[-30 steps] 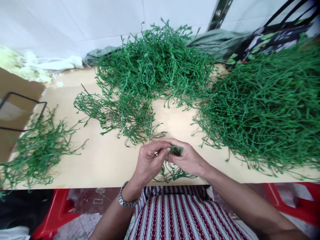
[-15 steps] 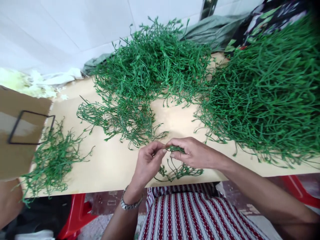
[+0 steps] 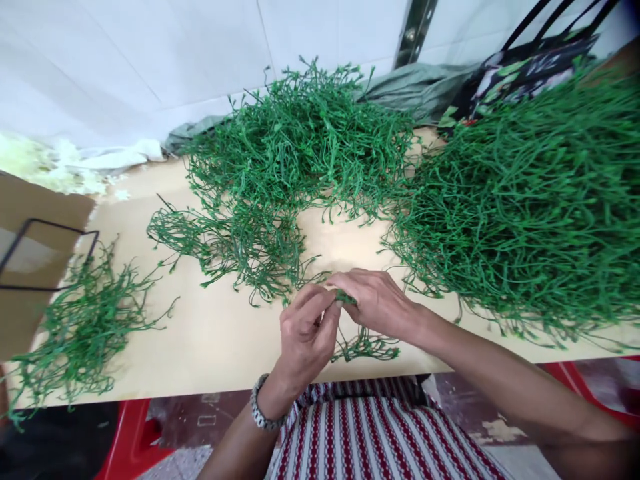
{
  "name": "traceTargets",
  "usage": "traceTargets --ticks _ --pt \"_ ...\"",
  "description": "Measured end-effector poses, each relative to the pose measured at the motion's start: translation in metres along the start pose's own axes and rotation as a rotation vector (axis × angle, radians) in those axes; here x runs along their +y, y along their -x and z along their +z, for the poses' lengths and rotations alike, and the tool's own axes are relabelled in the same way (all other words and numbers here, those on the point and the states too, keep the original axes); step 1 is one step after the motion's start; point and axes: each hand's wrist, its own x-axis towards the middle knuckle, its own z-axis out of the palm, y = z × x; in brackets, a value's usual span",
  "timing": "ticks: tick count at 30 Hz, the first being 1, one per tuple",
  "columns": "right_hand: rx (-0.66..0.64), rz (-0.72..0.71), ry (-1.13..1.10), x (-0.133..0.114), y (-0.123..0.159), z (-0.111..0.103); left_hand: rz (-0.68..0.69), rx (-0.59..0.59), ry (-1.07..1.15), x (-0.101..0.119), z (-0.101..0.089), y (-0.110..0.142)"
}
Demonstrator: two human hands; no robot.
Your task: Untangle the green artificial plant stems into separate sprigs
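Head camera: I see my left hand (image 3: 307,333) and right hand (image 3: 383,303) together above the near edge of the worktop (image 3: 215,340), fingertips meeting around a small green stem piece (image 3: 345,297). Both appear to pinch it, probably so one can steady it while the other works it; the fingers hide exactly where each grips. Just below the right hand lies a loose green sprig (image 3: 367,347); I can't tell whether it joins the held piece.

The large green heap (image 3: 525,213) spreads to the right of the hands, another green pile (image 3: 310,133) lies beyond them, and a thinner tangle (image 3: 250,247) sits ahead and left, all seemingly kept around the hands for easy reach. Well off to the left, a small bunch (image 3: 90,320) rests beside the cardboard (image 3: 45,200), perhaps set aside to keep it separate.
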Motion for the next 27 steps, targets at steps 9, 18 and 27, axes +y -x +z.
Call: traceTargets --ticks 9,18,27 --pt "0.077 0.046 -0.019 0.002 -0.013 0.006 -0.634 0.233 0.860 -0.007 0.016 -0.001" --pt "0.210 -0.012 0.133 0.012 -0.010 0.003 -0.840 -0.092 1.182 -0.003 0.007 -0.007" --pt "0.339 -0.055 0.302 0.020 -0.018 -0.005 -0.872 -0.181 1.402 0.002 0.020 -0.002"
